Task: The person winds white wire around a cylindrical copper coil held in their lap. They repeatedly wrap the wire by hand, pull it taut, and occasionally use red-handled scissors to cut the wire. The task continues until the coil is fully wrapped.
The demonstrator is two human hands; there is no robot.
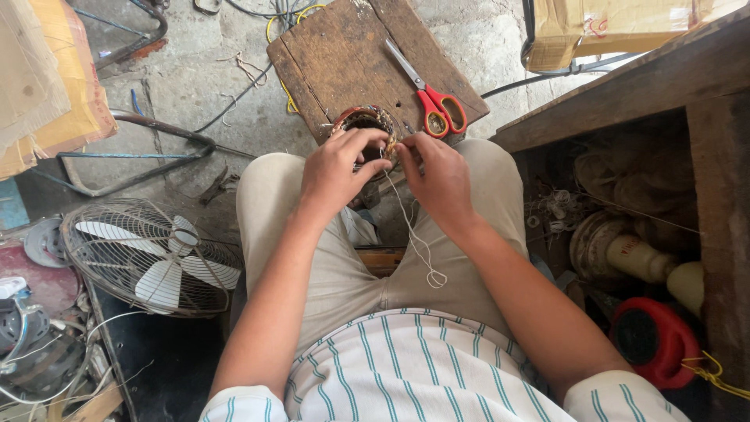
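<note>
Both hands work at the stator (366, 125), a round motor winding at the near edge of the wooden counter (344, 55). The left hand (337, 168) curls closed on its rim at 9 o'clock. The right hand (439, 176) pinches a white string (414, 238) at 3 o'clock, with a long tail hanging loose. By my judgement the lacing is only partly done. Red scissors (433, 100) lie at 1 o'clock.
</note>
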